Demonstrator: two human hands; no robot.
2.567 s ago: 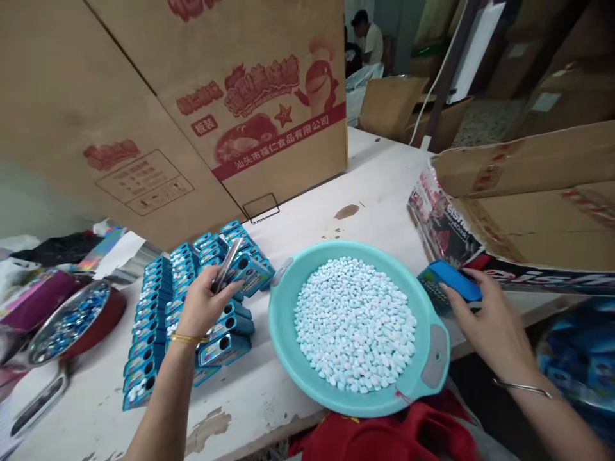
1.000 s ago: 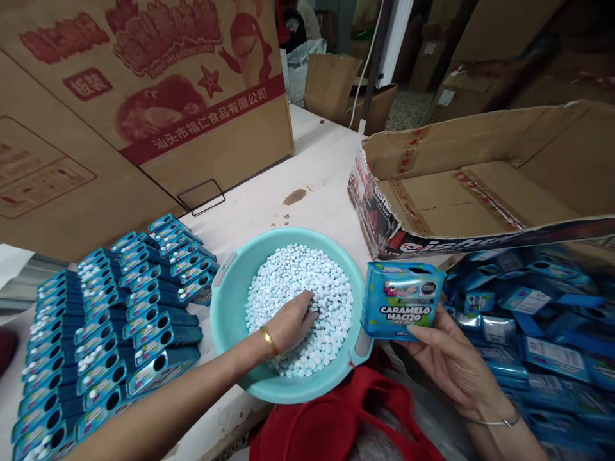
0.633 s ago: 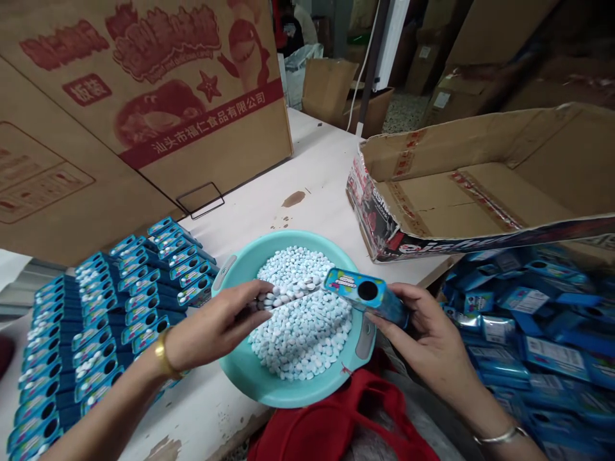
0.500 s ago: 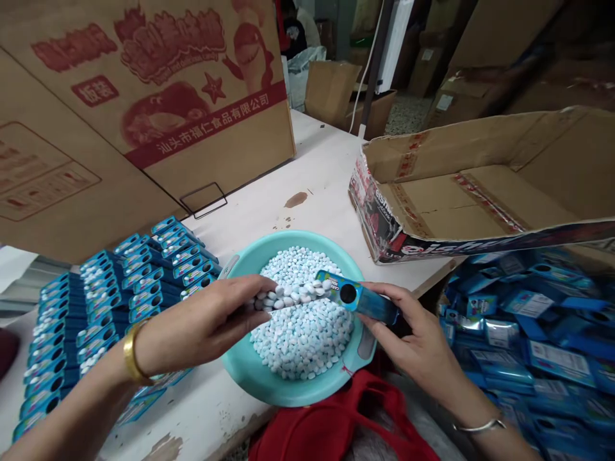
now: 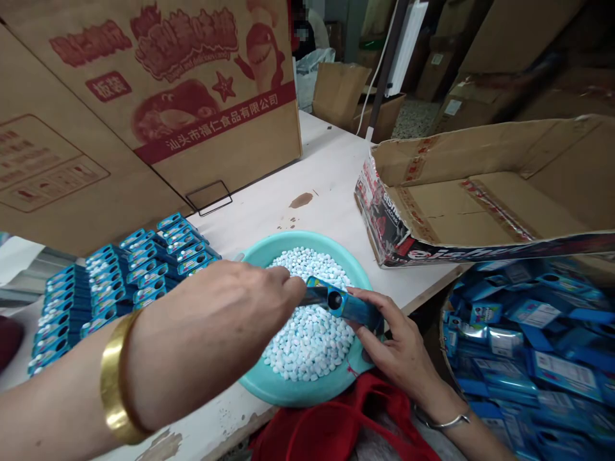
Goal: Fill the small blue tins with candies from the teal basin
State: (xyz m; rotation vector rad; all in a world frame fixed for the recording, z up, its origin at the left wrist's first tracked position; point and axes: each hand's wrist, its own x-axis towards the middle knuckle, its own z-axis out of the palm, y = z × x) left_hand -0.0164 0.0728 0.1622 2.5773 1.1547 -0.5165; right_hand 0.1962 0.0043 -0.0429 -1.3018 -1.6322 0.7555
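My left hand (image 5: 225, 326), gold bangle on its wrist, is closed around a narrow shiny scoop (image 5: 315, 296). Its back faces me and hides most of the scoop. The scoop's far end meets the open end of a small blue candy box (image 5: 355, 307) with a round dark window. My right hand (image 5: 396, 339) grips that box between thumb and fingers, tilted above the basin. Below both hands sits a turquoise basin (image 5: 262, 383) holding a heap of small pale blue and white candies (image 5: 310, 346).
Rows of blue candy boxes (image 5: 154, 272) stand at the left, many with candies showing. A large printed carton (image 5: 230, 147) stands behind them. An open cardboard tray (image 5: 480, 211) lies at the right, above a big pile of blue boxes (image 5: 538, 358). Red cloth (image 5: 312, 429) hangs in front.
My left hand has moved right and turned over, bringing the scoop to the box's mouth. The row of candies seen on the scoop earlier no longer shows. My right hand still holds the box.
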